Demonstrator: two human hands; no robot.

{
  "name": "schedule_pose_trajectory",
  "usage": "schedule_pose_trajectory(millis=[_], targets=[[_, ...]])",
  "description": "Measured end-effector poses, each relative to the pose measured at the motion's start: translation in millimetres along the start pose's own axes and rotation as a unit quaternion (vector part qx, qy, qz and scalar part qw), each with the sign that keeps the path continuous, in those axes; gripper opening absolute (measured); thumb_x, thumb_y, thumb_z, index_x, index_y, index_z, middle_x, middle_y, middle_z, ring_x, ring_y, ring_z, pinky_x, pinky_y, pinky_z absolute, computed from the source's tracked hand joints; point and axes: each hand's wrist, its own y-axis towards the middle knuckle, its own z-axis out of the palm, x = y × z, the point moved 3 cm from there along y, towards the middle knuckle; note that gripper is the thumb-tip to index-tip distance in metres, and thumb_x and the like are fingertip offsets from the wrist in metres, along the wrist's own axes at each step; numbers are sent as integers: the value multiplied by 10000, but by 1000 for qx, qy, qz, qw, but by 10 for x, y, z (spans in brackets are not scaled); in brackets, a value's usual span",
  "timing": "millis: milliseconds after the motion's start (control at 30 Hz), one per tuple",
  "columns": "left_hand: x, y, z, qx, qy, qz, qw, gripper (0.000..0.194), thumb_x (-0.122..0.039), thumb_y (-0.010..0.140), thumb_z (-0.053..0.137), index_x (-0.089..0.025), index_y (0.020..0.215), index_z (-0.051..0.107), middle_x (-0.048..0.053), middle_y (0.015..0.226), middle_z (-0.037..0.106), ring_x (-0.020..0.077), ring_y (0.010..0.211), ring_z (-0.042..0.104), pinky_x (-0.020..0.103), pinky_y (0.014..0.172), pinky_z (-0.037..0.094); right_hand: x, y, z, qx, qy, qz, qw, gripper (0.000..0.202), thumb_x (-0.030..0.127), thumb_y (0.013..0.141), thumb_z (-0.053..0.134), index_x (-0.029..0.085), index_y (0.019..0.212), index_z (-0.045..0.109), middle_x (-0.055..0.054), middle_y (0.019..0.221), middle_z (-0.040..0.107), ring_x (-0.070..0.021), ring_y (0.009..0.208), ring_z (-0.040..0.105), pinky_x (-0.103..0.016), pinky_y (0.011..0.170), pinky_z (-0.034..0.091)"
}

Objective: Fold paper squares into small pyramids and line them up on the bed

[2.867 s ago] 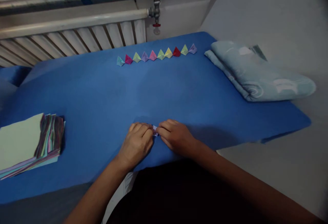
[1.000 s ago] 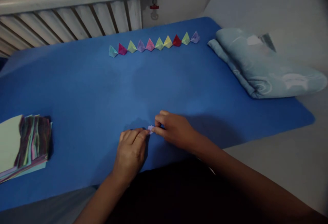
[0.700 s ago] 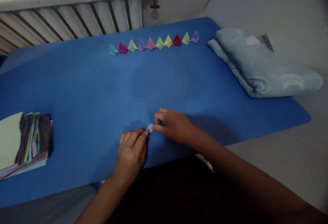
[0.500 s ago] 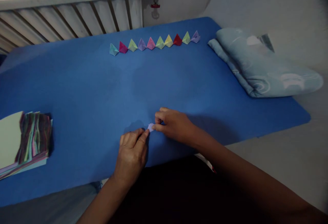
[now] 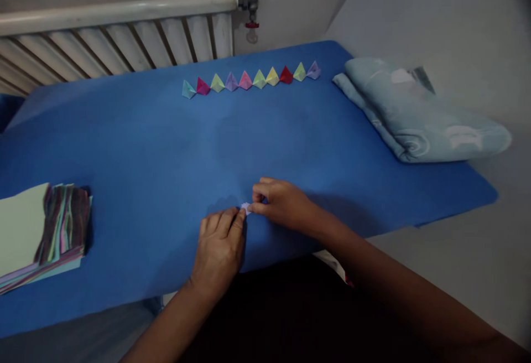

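Observation:
A small piece of folded lilac paper [image 5: 246, 206] lies on the blue surface near its front edge, mostly covered by my fingertips. My left hand [image 5: 219, 247] is closed, its thumb and fingertips pressing the paper from the left. From the right, my right hand [image 5: 282, 202] pinches the paper, with its other fingers curled in. Farther back stands a row of small folded paper pieces [image 5: 245, 80], pointed and joined side by side, in blue, pink, green, purple, yellow and red.
A thick stack of coloured paper sheets [image 5: 22, 230] lies at the left on the blue surface [image 5: 136, 153]. A folded pale blue-green cloth [image 5: 431, 119] rests at the right by the wall. Behind the far edge are a white radiator [image 5: 120, 42] and a valve with a red handle [image 5: 251, 25].
The view has tilted slightly upward, so everything farther back sits lower. My left hand's fingers lie a little flatter and closer to the right hand. Both hands stay on the lilac paper.

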Motion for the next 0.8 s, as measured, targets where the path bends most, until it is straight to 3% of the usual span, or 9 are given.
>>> schedule_pose_trajectory(millis=[167, 333, 633, 800], targets=[[-1, -34, 14, 1, 14, -1, 1000, 329, -90, 904, 458, -95, 1214, 571, 142, 1106, 647, 261, 956, 536, 403, 778, 435, -154, -73, -14, -19, 103, -14, 994, 55, 163, 796, 620, 177, 748, 599, 27, 787, 539, -77, 646, 492, -223, 640, 370], [-2, -48, 23, 6, 23, -4, 1000, 340, -102, 908, 459, -96, 1230, 564, 144, 1114, 646, 261, 958, 534, 401, 779, 429, -144, -104, 21, -8, 90, -23, 996, 20, 180, 798, 620, 183, 781, 610, 27, 811, 531, -75, 644, 484, -222, 637, 371], [-5, -69, 22, 6, 36, 7, 999, 349, -95, 905, 458, -95, 1243, 548, 144, 1129, 645, 266, 978, 527, 411, 800, 421, -78, -23, 5, -10, 31, -29, 999, 127, 75, 741, 595, 178, 682, 552, 36, 742, 510, -87, 657, 459, -219, 631, 332], [-18, -70, 23, -3, 46, 13, 999, 339, -85, 905, 445, -81, 1227, 552, 151, 1127, 649, 266, 977, 529, 407, 793, 423, -23, -33, 28, -22, 2, -4, 1000, 115, 230, 767, 664, 184, 729, 566, 35, 761, 522, -91, 652, 457, -226, 627, 328]])
